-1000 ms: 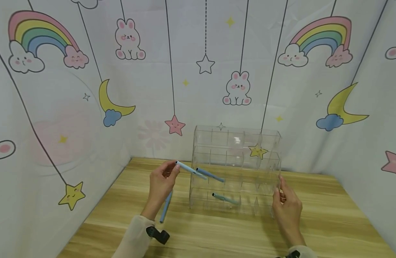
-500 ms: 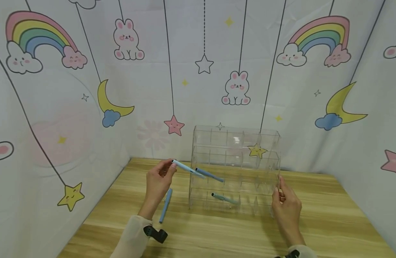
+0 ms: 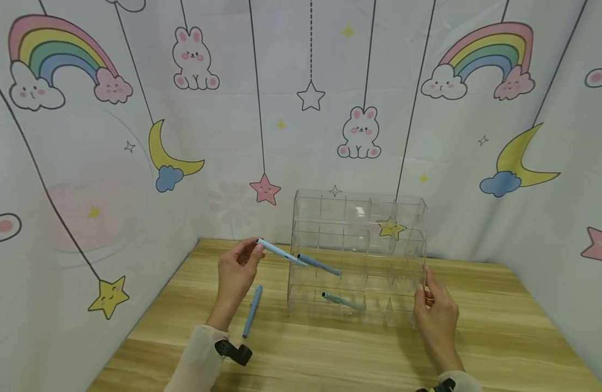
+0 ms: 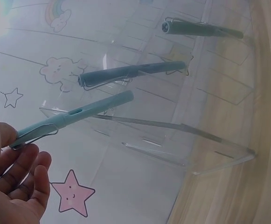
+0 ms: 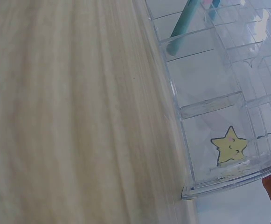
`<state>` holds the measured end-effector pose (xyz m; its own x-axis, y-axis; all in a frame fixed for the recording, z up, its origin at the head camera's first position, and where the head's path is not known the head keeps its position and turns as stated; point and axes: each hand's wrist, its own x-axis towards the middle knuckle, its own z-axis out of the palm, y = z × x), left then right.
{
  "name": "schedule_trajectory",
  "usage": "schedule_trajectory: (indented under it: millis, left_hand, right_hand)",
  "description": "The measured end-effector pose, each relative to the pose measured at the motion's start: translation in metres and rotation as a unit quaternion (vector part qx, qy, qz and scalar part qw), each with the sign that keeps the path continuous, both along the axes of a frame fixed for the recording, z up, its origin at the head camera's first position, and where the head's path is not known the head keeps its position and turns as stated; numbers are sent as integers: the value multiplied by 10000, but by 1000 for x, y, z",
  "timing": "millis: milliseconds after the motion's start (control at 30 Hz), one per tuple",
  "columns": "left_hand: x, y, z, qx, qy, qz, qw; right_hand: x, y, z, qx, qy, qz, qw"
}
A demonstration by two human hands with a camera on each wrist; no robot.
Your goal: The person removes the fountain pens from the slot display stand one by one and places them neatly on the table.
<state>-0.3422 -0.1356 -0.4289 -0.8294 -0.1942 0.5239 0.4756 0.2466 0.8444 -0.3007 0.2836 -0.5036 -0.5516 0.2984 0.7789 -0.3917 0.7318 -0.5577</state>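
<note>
My left hand [image 3: 236, 267] pinches a light blue pen [image 3: 281, 252] by its capped end, between thumb and fingers. The pen's other end points right, overlapping the left side of a clear acrylic rack [image 3: 359, 209] in the head view. A darker blue pen [image 3: 320, 265] lies slanted in a compartment of the rack, and a green pen [image 3: 342, 300] lies in the lowest row. Seen from the left wrist, the clip [image 4: 39, 133] of the held pen is by the fingers. My right hand [image 3: 437, 310] holds the rack's right side edge, thumb in front.
Another blue pen [image 3: 253, 311] lies on the wooden table [image 3: 301, 359], left of the rack and close to the left forearm. A white patterned curtain [image 3: 222, 136] hangs behind and along both sides of the table.
My left hand has drawn left and slightly up with the light blue pen, uncovering more of the pen on the table. The right hand and the rack stay in place.
</note>
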Motion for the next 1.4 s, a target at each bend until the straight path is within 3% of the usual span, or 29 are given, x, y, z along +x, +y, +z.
schedule_trajectory:
  millis: [1400]
  left_hand:
    - [4,-16,16,412,226,118,9988]
  right_hand:
    - [-1,1,-1,108,-6,-58,9999]
